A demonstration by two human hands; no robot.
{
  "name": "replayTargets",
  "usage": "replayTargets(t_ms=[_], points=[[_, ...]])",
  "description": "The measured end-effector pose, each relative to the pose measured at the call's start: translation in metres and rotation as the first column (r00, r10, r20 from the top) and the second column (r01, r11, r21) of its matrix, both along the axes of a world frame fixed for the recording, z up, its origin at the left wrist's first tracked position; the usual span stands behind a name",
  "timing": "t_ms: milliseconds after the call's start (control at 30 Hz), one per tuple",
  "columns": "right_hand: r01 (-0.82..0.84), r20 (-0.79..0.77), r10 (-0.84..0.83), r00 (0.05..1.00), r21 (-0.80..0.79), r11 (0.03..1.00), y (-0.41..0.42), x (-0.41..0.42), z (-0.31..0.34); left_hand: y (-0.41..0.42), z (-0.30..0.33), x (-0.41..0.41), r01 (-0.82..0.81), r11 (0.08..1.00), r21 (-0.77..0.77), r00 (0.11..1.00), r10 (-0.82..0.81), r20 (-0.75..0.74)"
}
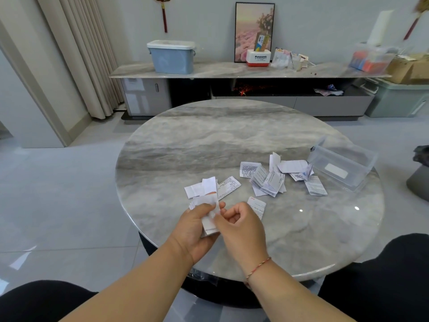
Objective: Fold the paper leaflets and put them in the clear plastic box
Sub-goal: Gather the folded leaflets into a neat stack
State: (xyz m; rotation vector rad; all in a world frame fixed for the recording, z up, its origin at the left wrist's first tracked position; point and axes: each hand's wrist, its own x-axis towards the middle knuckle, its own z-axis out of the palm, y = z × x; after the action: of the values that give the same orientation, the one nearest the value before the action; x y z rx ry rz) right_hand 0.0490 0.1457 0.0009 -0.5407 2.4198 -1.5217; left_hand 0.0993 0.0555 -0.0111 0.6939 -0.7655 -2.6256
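Observation:
My left hand [195, 226] grips a white paper leaflet [210, 214] just above the near edge of the round marble table [209, 140]. My right hand [241, 225] pinches the same leaflet at its right edge with curled fingers. A few more leaflets [209, 187] lie just beyond my hands, and one leaflet [257, 206] lies partly under my right hand. A loose pile of leaflets [271, 178] is spread at mid right. The clear plastic box [341, 166] stands at the table's right side, tilted, with its opening toward the pile.
A low grey sideboard [232, 70] runs along the far wall with a blue lidded bin [171, 56], a framed picture [254, 31] and small packets. My knees in dark trousers flank the table. A dark object [421, 156] sits at the right edge.

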Motion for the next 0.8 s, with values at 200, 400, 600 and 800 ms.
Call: replayTargets(t_ms=[200, 400, 600, 800], points=[[0.018, -0.199, 0.097, 0.975, 0.507, 0.862, 0.019, -0.104, -0.021, -0.007, -0.005, 0.002, 0.017, 0.990, 0.143, 0.999, -0.022, 0.031], [-0.123, -0.052, 0.239, 0.970, 0.742, 0.659, 0.004, -0.129, -0.030, -0.006, -0.005, 0.001, 0.034, 0.984, 0.175, 0.997, -0.046, 0.064], [-0.075, -0.343, 0.210, 0.915, 0.368, 0.927, 0.010, -0.104, -0.012, -0.010, -0.008, 0.001, 0.060, 0.982, 0.177, 0.995, -0.072, 0.063], [-0.247, -0.868, 0.068, 0.491, -0.064, 0.967, 0.001, -0.028, -0.014, -0.005, -0.001, 0.002, 0.119, 0.990, 0.082, 0.993, -0.119, -0.006]])
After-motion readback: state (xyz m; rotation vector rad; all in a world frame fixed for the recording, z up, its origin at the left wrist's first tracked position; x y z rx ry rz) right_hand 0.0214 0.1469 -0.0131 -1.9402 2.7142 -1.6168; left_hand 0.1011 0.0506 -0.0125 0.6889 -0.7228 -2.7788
